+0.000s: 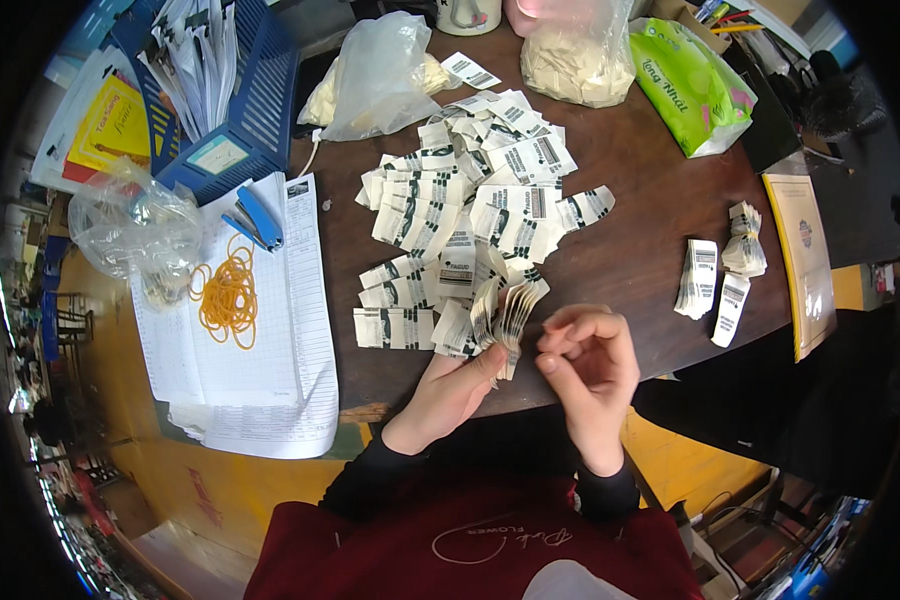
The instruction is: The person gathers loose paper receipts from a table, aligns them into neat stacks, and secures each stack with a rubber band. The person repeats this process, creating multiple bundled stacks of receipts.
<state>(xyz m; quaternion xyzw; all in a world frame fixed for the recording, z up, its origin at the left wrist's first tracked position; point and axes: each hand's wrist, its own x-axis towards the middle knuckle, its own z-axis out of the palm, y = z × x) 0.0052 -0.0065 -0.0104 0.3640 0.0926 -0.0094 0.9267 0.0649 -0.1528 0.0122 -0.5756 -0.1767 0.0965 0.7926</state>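
Observation:
Near the table's front edge, my left hand [442,400] is closed around a fanned stack of white printed labels [515,310], its thumb pressed along the side. Just right of that stack hovers my right hand [598,378], fingers bent, thumb and fingertips apart, with nothing visible between them. Beyond both hands spreads a heap of loose white labels with dark print [515,155], some overlapping in rows. Farther right lie a flat stack of labels [698,275], a bundle pinched at its middle [744,243] and another narrow stack [731,308].
Orange rubber bands [228,300] and a blue stapler [255,218] rest on paper sheets [300,400] at left. Behind them stands a blue file holder [260,120]. Bags of labels [575,65], a green tissue pack [692,90] and a yellow folder [802,265] border the table.

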